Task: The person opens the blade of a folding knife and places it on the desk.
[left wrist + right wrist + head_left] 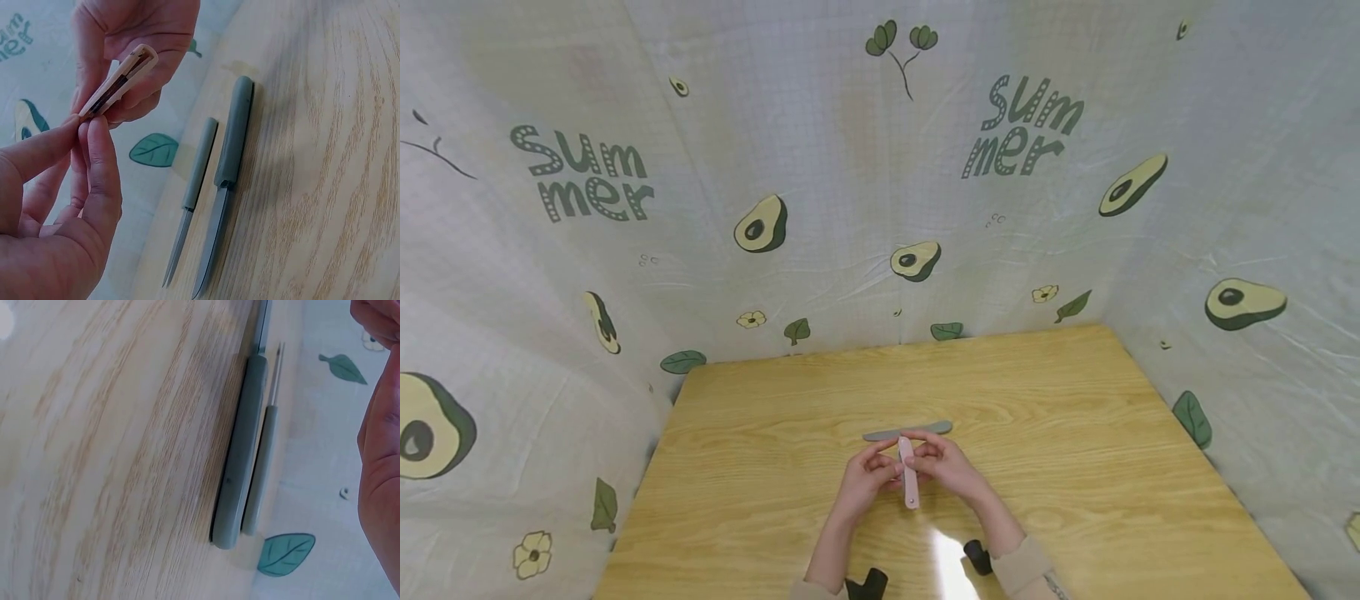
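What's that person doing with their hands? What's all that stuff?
A person is holding a slim pink folding tool, perhaps a pocketknife, with their left hand and right hand. It looks folded up. A knife and a thin two-pronged fork, both with gray-green handles, lie side by side on the wooden table. Neither hand is holding those two.

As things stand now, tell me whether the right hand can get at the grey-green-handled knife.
Probably yes: the knife lies just beyond the right hand, handle toward that side, nothing on top. That hand pinches the pink object, though, so may need to let go first.
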`<state>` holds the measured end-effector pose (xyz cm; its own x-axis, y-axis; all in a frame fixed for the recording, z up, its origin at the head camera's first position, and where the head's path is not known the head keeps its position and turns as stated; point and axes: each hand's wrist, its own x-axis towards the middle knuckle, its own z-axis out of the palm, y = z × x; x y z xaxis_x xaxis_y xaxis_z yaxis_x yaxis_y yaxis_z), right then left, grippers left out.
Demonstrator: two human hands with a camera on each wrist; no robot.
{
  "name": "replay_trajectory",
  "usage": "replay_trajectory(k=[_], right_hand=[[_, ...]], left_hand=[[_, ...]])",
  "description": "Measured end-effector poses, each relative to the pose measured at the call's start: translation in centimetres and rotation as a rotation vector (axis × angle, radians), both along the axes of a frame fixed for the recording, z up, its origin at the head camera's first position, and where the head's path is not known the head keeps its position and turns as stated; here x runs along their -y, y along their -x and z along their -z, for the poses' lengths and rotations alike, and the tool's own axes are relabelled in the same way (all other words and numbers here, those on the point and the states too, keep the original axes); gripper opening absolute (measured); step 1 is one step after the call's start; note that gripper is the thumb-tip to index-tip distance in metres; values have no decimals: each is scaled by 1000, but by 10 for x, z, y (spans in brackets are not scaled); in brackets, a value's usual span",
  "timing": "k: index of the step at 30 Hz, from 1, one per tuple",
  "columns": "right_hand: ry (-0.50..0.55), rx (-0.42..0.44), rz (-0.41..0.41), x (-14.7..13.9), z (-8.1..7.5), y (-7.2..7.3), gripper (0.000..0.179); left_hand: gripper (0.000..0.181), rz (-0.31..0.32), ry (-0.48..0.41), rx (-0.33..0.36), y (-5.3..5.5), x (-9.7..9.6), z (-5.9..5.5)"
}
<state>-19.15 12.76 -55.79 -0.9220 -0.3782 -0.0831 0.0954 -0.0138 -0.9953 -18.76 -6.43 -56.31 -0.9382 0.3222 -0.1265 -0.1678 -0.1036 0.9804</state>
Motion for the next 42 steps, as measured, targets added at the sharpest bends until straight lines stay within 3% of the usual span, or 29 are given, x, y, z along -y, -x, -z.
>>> replay_trajectory(k=[18, 42], right_hand=[[-11, -6, 50, -1, -3, -3, 50], [-3, 6, 104, 2, -5, -4, 50]], left_hand=[[48, -2, 32, -33, -3, 2, -4], [45, -68, 28, -44, -2, -5, -3]])
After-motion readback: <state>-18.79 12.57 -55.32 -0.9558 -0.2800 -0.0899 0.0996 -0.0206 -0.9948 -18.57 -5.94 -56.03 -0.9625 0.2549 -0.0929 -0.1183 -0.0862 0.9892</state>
